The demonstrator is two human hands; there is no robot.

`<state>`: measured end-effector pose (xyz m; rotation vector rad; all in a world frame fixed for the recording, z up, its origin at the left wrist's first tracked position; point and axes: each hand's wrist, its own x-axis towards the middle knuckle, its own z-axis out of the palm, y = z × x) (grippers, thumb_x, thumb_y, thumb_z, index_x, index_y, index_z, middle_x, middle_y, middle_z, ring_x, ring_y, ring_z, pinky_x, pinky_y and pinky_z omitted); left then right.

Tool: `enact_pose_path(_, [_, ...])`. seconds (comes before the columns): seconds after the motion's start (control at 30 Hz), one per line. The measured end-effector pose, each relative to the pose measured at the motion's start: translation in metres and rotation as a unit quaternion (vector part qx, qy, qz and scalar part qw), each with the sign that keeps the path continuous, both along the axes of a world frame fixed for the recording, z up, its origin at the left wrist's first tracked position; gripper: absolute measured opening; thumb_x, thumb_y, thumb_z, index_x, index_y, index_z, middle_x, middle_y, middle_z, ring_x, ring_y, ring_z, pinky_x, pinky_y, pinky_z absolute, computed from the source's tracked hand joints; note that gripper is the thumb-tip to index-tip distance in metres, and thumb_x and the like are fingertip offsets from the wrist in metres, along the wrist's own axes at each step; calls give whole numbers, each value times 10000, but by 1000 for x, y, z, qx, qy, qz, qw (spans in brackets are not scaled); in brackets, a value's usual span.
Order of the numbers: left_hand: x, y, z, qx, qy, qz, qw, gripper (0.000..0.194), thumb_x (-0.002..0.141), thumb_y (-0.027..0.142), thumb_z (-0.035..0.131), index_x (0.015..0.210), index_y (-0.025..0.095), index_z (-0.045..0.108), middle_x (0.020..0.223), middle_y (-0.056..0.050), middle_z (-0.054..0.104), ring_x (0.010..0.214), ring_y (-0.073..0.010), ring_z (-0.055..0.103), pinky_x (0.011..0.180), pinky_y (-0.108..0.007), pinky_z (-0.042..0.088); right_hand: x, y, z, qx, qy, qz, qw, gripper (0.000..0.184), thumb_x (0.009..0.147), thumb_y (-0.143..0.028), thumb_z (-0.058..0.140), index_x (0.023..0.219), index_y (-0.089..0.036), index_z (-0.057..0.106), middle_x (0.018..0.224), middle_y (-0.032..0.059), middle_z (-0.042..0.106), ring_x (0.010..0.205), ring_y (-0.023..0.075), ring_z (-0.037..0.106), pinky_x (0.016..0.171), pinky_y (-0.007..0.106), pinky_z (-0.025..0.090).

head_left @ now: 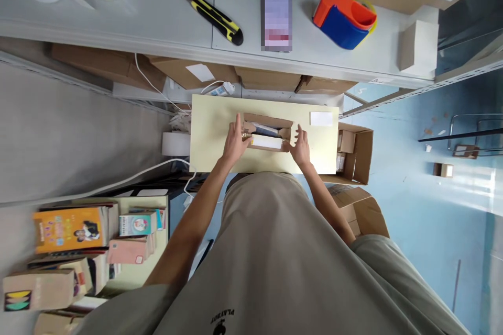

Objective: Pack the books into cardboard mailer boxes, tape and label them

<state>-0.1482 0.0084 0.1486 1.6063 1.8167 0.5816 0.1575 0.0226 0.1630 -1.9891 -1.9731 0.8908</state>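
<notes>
Resting on a pale-yellow rectangular tabletop (pixel 210 138), an oblong brown cardboard box (pixel 269 119) stands unclosed, a white rectangular item (pixel 267 141) and a dark bluish item (pixel 265 129) already inside. The left hand (pixel 234 142), thumb spread, touches its left end; the right hand (pixel 300 148), fingers wide, its right.

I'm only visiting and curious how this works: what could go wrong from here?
The small carton is open between the left hand and right hand, so the white item inside might slip out if it tips. The yellow-and-black cutter lies near the shelf edge; a bump might knock it off.
</notes>
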Motion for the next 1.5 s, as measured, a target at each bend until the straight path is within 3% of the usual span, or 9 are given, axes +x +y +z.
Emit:
enact_pose_path(0.1, [3,10,4,-5,32,-46,998,1017,899,212,944,1807,245,485,1571,-212,608,1518,-411,618,1343,-557,501,5,11,2,21,29,43,998,939,1042,-230,687,1898,-245,301,1776,235,504,1541,335,630,1171,500,658])
enact_pose_path(0.27, [-4,7,9,21,28,-53,998,1087,872,217,989,1810,248,441,1758,-240,417,1728,-459,419,1404,-577,453,10,11,12,29,51,71,996,695,1057,-199,649,1741,-229,531,1644,193,661,1506,316,664,1235,516,625])
enact_pose_path(0.4, [-12,0,4,3,21,-55,998,501,997,253,878,1478,254,738,1655,-185,539,1623,-386,566,1386,-549,501,9,0,9,16,38,65,997,336,1087,-270,696,1407,-199,771,1664,204,669,1439,322,737,1154,490,681])
enact_pose_path(0.5, [-14,-4,0,-25,-15,-40,999,294,1056,284,789,1348,253,792,1506,-155,673,1447,-322,700,1243,-484,632,5,-7,2,-10,54,33,998,236,1103,-279,675,1256,-197,836,1683,194,688,1287,287,827,1101,471,718])
enact_pose_path(0.67, [-11,-10,-8,-25,-51,20,998,236,1118,302,656,1260,212,821,1317,-126,797,1170,-234,794,1104,-395,690,-1,-12,-5,-33,124,-49,990,287,1093,-272,639,1238,-211,879,1641,145,762,1237,263,877,1059,421,745])
enact_pose_path(0.9, [17,-22,-24,-7,-96,52,994,162,1066,265,717,1141,216,852,1214,-107,824,1109,-236,812,1083,-397,692,28,-7,-14,-19,163,-110,980,236,1012,-283,726,1102,-258,943,1556,70,813,1308,342,871,1176,450,699])
enact_pose_path(1.17, [27,-25,-32,9,-131,72,989,244,1109,367,690,1135,228,889,1171,-106,802,1083,-249,794,954,-356,692,45,-11,-44,-33,270,-180,945,197,946,-380,793,990,-232,915,1381,118,894,1379,346,834,1265,472,637])
enact_pose_path(1.37, [25,-22,-32,0,-134,82,988,326,1116,480,675,1107,228,882,1172,-117,812,1092,-261,778,956,-371,679,42,-7,-46,-47,291,-178,939,228,929,-443,804,964,-238,899,1361,127,897,1359,352,832,1243,487,643])
enact_pose_path(1.5, [23,-22,-21,3,-109,66,992,253,1077,387,670,1063,230,867,1138,-124,781,1136,-290,764,1028,-443,681,42,-11,-33,-31,262,-139,954,260,982,-463,745,932,-247,882,1312,121,906,1284,345,852,1117,484,714])
